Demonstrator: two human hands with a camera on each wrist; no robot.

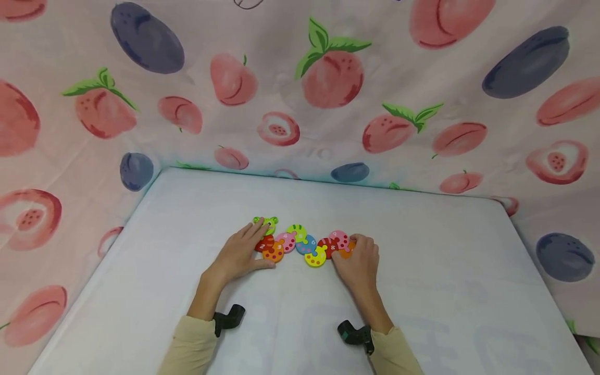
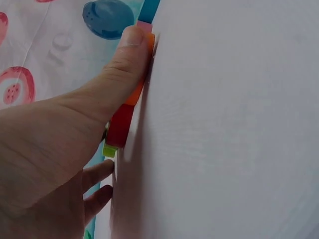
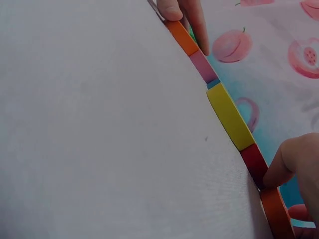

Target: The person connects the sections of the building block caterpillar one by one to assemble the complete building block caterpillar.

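A caterpillar-shaped jigsaw puzzle of several round, numbered pieces lies in a zigzag on the white table. My left hand rests over its left end with fairly straight fingers, partly covering the green head piece and the red piece. In the left wrist view, the left thumb lies along the side of the orange piece. At the other end my right hand pinches the orange end piece, mostly hidden by its fingers. Its thumb is against the neighbouring red piece.
The white table extends around the puzzle. A fruit-patterned cloth rises behind the table's far edge and along its sides. Both wrists carry black camera mounts.
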